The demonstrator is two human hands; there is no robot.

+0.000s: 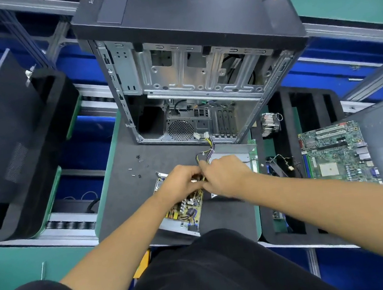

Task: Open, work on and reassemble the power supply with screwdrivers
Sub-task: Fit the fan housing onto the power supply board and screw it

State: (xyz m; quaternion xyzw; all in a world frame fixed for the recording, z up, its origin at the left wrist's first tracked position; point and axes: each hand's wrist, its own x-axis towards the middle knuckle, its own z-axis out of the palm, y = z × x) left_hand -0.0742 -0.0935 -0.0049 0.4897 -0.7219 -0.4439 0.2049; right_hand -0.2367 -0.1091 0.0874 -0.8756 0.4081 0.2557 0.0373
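Observation:
The opened power supply (186, 209) lies on the dark mat in front of me, its yellow circuit board with capacitors and coils showing. Its grey metal cover (233, 155) lies just beyond, to the right. A bundle of yellow and black wires (207, 151) runs from the board up to white connectors at the case's edge. My left hand (181, 182) is closed over the board's far end. My right hand (224, 177) pinches the wire bundle right beside it. What sits under my fingers is hidden. No screwdriver shows.
An empty computer case (190, 71) stands open behind the work. Several loose screws (138, 167) lie on the mat (125, 203) to the left. A motherboard (337, 154) and a heatsink (270, 124) rest at the right. A black side panel (9, 136) lies left.

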